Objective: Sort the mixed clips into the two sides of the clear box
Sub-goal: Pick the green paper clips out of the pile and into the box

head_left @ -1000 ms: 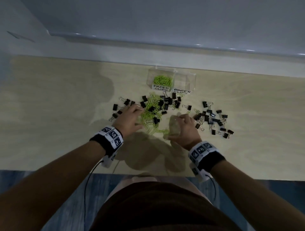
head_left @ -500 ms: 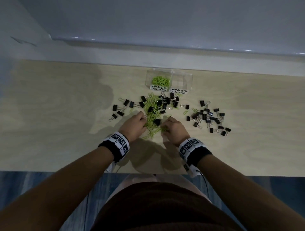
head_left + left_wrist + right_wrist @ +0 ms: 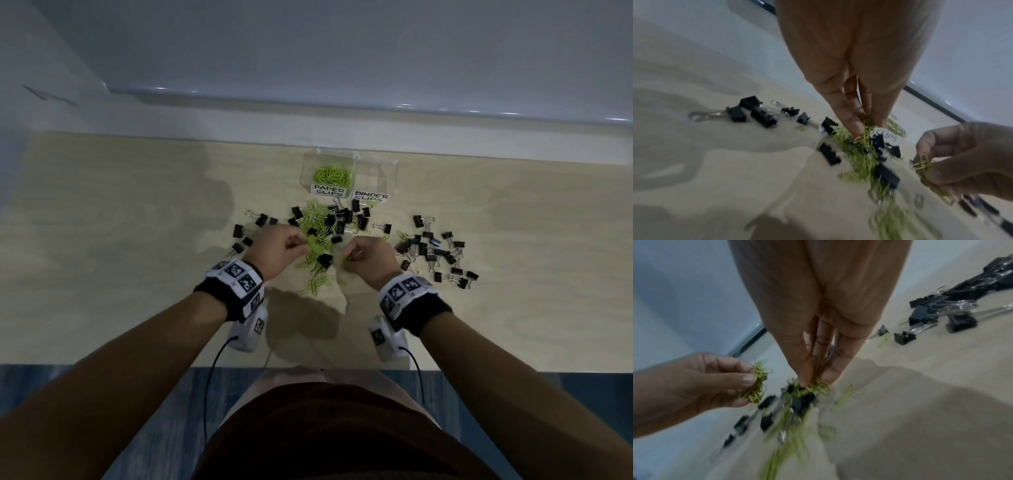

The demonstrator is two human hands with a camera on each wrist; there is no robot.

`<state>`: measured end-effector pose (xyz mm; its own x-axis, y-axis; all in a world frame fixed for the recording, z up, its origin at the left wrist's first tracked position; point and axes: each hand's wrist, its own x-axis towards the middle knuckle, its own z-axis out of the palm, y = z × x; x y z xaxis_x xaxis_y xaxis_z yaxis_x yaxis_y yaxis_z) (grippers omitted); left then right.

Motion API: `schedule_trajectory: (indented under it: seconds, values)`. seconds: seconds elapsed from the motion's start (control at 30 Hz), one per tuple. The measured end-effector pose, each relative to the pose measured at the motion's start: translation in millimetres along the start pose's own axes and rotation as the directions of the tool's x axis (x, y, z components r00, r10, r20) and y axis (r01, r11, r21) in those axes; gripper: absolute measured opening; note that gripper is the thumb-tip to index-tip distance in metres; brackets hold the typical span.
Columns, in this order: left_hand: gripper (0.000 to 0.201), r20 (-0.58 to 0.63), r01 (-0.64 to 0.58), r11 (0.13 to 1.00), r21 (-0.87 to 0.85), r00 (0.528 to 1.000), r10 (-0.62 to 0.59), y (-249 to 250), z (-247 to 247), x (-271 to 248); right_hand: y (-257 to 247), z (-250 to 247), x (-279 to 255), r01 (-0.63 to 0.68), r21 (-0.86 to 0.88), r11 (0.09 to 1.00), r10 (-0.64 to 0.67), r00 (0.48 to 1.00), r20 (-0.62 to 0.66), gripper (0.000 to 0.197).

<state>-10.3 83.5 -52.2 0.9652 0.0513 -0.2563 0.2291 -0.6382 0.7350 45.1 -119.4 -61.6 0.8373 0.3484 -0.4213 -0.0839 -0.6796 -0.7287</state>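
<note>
A clear box (image 3: 390, 171) stands at the table's far side; its left side, labelled PAPER CLIPS, holds green paper clips (image 3: 331, 174), and its right side, labelled BINDER CLIPS, looks bare. In front lies a mixed pile of green paper clips (image 3: 317, 226) and black binder clips (image 3: 342, 219). My left hand (image 3: 303, 244) pinches a bunch of green paper clips (image 3: 757, 384) just above the pile's left edge. My right hand (image 3: 349, 257) pinches another green bunch (image 3: 929, 177) at the pile's near right.
More black binder clips (image 3: 431, 250) are scattered right of the pile, and a few (image 3: 241, 236) lie to the left. A white wall ledge (image 3: 342, 137) runs behind the box. The table's near edge (image 3: 137, 365) is close to my body.
My hands came together over the pile's near part, and their fingers closed on green paper clips. Both hands have since risen a little with their bunches.
</note>
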Motion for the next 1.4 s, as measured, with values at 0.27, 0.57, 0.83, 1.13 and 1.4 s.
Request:
schedule_trajectory:
  seconds: [0.27, 0.57, 0.83, 1.13, 1.4]
  values:
    - [0.016, -0.200, -0.021, 0.987, -0.161, 0.980, -0.012, 39.7, -27.7, 77.1, -56.3, -43.7, 59.6, 0.057, 0.235, 0.970, -0.006, 0.977, -0.213, 0.014]
    - [0.021, -0.253, 0.101, 0.995, 0.006, 0.963, -0.096, 57.4, -26.4, 132.8, -84.4, -43.5, 118.3, 0.064, -0.110, 0.992, -0.096, 0.944, -0.314, 0.023]
    - [0.015, 0.017, -0.027, 0.973, 0.229, 1.000, 0.023, 7.7, -15.9, 39.2, -31.9, -1.0, 32.3, 0.372, -0.334, 0.866, -0.331, 0.927, 0.174, 0.028]
    - [0.029, 0.061, -0.022, 0.939, 0.344, 0.998, 0.000, -20.8, 16.1, 4.6, 4.5, 28.5, 12.5, 0.578, -0.535, 0.616, -0.446, 0.816, 0.368, 0.032]
    - [0.028, -0.064, -0.007, 0.963, 0.270, 0.998, 0.026, -27.8, 14.8, -14.2, 12.1, 2.8, -4.9, 0.499, -0.460, 0.735, -0.489, 0.859, 0.152, 0.025]
